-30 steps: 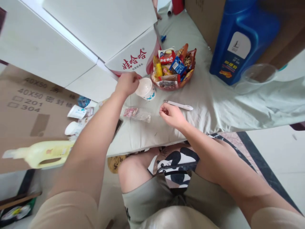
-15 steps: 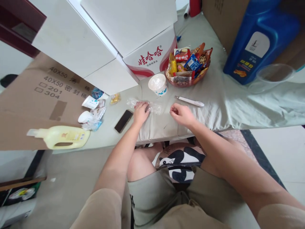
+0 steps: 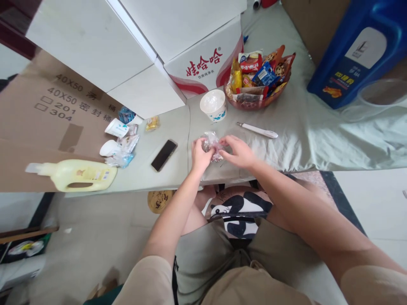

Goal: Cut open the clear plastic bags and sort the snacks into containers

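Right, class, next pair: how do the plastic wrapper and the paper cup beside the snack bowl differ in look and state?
The plastic wrapper is see-through with pinkish patches; the paper cup is white with a blue pattern.
The wrapper is crumpled, while the cup stands upright and open.
The left hand and right hand hold the wrapper; neither touches the cup.
Both are over the pale cloth.

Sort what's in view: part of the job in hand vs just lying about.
In hand:
- crumpled plastic wrapper, left hand and right hand on it
- perhaps the paper cup just beyond

Lying about, likely:
- phone
- white cutter
- snack bowl
- yellow bottle
- blue jug
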Demonstrator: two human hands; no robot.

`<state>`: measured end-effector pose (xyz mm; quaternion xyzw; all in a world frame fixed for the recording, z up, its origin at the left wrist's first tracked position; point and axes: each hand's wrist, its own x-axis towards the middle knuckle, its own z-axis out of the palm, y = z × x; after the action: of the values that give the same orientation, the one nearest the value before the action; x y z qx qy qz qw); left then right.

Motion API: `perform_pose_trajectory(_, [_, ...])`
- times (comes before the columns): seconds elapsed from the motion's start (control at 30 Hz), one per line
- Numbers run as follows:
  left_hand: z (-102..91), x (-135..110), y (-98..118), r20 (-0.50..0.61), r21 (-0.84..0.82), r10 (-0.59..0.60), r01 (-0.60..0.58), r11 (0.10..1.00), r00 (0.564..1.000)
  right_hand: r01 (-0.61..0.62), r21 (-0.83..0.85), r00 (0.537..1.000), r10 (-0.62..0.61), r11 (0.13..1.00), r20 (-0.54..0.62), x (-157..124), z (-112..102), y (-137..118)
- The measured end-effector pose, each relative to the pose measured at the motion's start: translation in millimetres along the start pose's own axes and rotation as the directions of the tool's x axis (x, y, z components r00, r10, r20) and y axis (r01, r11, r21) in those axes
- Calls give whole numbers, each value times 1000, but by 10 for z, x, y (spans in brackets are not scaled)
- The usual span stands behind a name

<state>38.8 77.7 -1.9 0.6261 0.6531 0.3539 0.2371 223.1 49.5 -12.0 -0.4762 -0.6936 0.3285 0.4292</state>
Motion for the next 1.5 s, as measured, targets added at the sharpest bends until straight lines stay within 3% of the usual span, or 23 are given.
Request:
perform_pose_trajectory(0.07, [-5,50,-42,-51,122,-72,77,989,996,-62,-97,998,58,993,-40,-6,35,18])
perform_pose_trajectory(0.17, [-5,111,-98,66,23,-171,169,985,983,-138,-206,989,124,969,-78,-6,53,57])
perform_pose_trajectory(0.27, [28,94,-84,177,-187,-64,97,978,982,-169,-196,984,156,966,-81,4,47,104])
perform_pose_trajectory(0.37, [75,32,-9,191,-318,75,-10,948,979,-181,-58,982,178,982,-66,25,18,138])
perform_pose_trajectory(0.5, [118,-17,55,185,-408,82,1,913,979,-89,134,995,95,987,-33,44,-24,126])
perform_pose_trajectory(0.63, [111,-14,14,333,-409,20,126,904,943,50,146,996,-38,988,-84,34,-14,96])
perform_pose_trajectory(0.8, [69,21,-43,431,-387,52,133,913,901,117,22,989,-114,993,-92,26,47,145])
perform_pose_trajectory(0.97, [41,28,-26,348,-494,17,168,853,937,91,-221,995,-98,971,-19,8,90,124])
perform_pose_trajectory(1.17, [-46,-5,8,452,-609,-41,343,715,891,9,-393,999,7,920,40,-38,102,24])
perform_pose_trajectory(1.27, [-39,11,-21,396,-600,-59,307,739,916,59,-412,998,-39,909,56,-36,45,6])
perform_pose_trajectory(1.37, [-8,28,-88,308,-499,-57,212,840,950,19,-451,996,-58,892,-72,-26,-127,31])
perform_pose_trajectory(1.5, [-8,39,-186,239,-453,34,80,888,970,-312,-510,910,98,802,-404,-57,-433,171])
